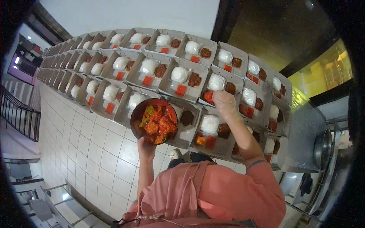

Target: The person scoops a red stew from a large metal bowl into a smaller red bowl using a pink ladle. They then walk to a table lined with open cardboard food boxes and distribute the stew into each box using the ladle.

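My left hand [146, 145] holds a dark round bowl [134, 129] from below, tilted towards me, with chunks of food in red sauce [159, 125] and some green pieces in it. My right hand [225, 101], in a clear plastic glove, reaches into an open cardboard food box [209, 74]; its fingertips are by a red-sauced piece [208, 95] there. A wrapped white mound, seemingly rice [216, 82], and a dark brown portion [230, 88] lie beside it. Nearer me, another box holds a wrapped white mound [210, 124], an orange-red piece [201, 140] and a red packet [211, 142].
Three rows of open boxes [180, 74] stretch across the long table, most with white mounds, brown portions and red packets. A white wall [128, 14] rises behind. A large metal pan [323, 148] stands at the right. Tiled floor [108, 145] lies below, and metal racks stand lower left.
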`<action>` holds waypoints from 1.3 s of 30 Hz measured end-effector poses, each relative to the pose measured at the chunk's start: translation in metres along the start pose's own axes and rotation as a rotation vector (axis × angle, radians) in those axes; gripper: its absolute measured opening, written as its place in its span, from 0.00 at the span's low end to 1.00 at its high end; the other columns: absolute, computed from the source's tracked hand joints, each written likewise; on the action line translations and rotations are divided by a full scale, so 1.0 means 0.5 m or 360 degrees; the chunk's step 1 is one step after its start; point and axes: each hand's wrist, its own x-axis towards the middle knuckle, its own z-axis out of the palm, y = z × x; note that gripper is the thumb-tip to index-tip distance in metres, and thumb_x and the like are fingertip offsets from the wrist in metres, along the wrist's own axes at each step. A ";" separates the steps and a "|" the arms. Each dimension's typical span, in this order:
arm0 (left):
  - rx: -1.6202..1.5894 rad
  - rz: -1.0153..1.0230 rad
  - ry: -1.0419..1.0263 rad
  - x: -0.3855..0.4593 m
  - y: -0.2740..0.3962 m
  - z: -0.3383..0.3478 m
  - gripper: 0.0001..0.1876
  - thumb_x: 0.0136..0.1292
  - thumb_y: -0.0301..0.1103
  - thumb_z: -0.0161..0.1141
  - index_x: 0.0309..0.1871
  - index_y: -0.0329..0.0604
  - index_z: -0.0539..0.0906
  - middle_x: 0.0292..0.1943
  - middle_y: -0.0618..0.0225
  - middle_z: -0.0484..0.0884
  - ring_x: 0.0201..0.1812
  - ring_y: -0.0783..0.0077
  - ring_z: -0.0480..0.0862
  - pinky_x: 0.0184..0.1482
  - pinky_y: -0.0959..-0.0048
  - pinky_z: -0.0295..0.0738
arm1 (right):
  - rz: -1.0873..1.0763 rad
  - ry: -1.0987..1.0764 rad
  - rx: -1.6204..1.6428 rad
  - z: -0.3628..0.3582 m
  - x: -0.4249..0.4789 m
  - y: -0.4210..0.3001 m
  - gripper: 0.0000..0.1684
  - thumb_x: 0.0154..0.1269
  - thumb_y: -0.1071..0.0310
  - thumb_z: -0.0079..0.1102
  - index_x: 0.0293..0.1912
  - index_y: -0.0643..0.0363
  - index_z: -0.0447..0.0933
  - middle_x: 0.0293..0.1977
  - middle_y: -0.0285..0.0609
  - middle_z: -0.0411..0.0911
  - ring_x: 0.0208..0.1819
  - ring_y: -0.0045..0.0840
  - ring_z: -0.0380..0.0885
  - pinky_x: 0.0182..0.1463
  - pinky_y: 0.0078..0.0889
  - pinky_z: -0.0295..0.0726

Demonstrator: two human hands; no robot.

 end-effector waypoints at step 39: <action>0.0336 -0.0334 -0.0289 -0.027 0.081 0.055 0.32 0.55 0.40 0.57 0.65 0.57 0.60 0.63 0.66 0.67 0.63 0.57 0.72 0.55 0.43 0.73 | -0.1197 0.0472 0.0220 -0.285 -0.213 -0.145 0.12 0.58 0.61 0.61 0.24 0.54 0.73 0.18 0.39 0.71 0.23 0.33 0.76 0.28 0.36 0.76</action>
